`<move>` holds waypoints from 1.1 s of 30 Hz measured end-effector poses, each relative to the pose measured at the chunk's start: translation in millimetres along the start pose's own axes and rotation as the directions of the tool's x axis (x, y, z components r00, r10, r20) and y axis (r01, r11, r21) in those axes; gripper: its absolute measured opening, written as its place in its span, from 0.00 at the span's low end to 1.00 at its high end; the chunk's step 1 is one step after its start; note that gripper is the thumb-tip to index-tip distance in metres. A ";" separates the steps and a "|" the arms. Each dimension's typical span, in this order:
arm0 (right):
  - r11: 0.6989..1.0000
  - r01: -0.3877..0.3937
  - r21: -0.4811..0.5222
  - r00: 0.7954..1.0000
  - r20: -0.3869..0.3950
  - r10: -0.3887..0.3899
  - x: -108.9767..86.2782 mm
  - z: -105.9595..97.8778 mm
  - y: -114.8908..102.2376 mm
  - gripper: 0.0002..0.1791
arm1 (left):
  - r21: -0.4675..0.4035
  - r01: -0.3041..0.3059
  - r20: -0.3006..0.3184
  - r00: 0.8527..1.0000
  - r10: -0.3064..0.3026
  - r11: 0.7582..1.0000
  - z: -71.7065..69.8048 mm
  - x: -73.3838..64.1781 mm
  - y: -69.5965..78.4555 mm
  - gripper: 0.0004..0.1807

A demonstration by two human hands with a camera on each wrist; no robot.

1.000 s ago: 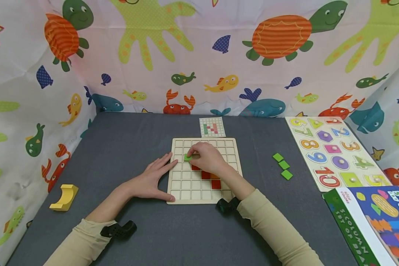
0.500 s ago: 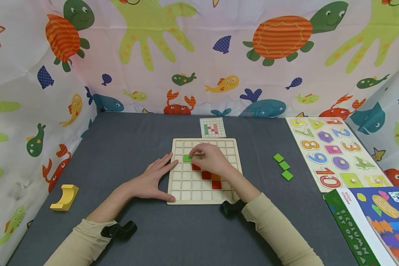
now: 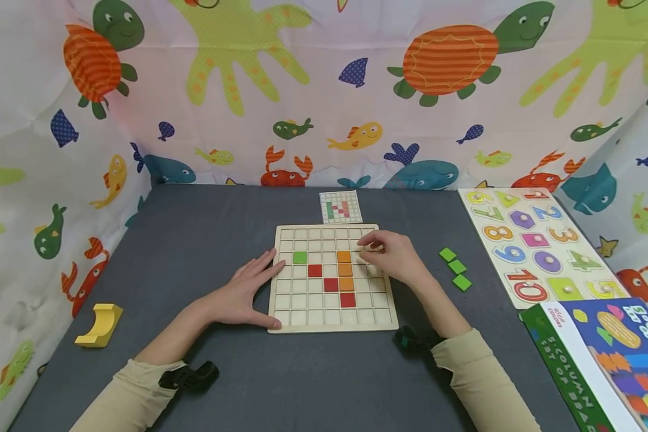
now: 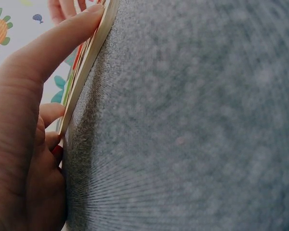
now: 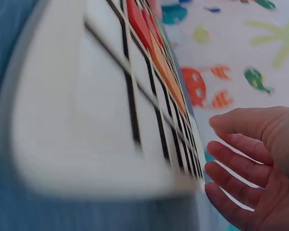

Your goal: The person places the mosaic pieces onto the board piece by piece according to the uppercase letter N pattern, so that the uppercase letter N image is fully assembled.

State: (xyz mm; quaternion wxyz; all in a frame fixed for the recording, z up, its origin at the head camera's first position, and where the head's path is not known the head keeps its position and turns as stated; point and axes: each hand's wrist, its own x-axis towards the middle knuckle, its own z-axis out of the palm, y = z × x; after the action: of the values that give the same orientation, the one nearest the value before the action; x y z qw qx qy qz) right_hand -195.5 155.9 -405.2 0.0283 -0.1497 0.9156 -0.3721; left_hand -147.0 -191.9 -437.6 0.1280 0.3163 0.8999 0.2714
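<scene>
A wooden grid board (image 3: 335,317) lies mid-table. In its cells sit one green square tile (image 3: 300,257), three red tiles (image 3: 331,285) in a diagonal and three orange tiles (image 3: 345,270) in a column. My left hand (image 3: 240,295) rests spread at the board's left side, fingertips and thumb on its edge; the left wrist view shows the thumb (image 4: 62,41) against that edge. Over the board's right part hovers my right hand (image 3: 396,258), fingers loosely bent, nothing between them. The right wrist view also shows those fingers (image 5: 241,161) holding nothing.
Three loose green tiles (image 3: 456,267) lie right of the board. A small printed grid card (image 3: 340,207) is behind it. Farther right are a number-and-shape puzzle board (image 3: 534,258) and a colourful box (image 3: 615,360). A yellow arched block (image 3: 101,326) stands at left.
My right hand has let go of the green tile, which lies in a cell at the board's upper left, and has moved right across the board. My left hand has stayed at the edge.
</scene>
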 end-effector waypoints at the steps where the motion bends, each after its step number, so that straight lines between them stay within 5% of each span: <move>1: 1.000 -0.016 -0.015 1.000 -0.012 0.015 -1.8 -4.6 5.8 0.12 | 0.002 0.001 -0.001 1.000 -0.001 1.000 -0.3 -0.5 0.1 0.63; 17: 0.947 -0.248 -0.204 0.966 -0.130 0.225 -40.5 -76.3 65.7 0.18 | 0.006 0.014 -0.008 1.000 -0.014 1.000 -0.8 -2.5 -1.1 0.64; 33: 0.968 -0.193 -0.163 0.980 -0.075 0.183 -40.9 -70.1 71.6 0.18 | 0.002 -0.001 -0.009 1.000 0.001 1.000 -0.1 -1.9 -0.9 0.63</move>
State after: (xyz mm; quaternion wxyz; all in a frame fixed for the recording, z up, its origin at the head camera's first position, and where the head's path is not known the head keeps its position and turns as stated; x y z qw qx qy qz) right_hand -186.1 263.7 -406.5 0.0231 -0.0530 0.9545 -0.2927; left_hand -146.0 -193.8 -437.9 0.1237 0.3155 0.9006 0.2721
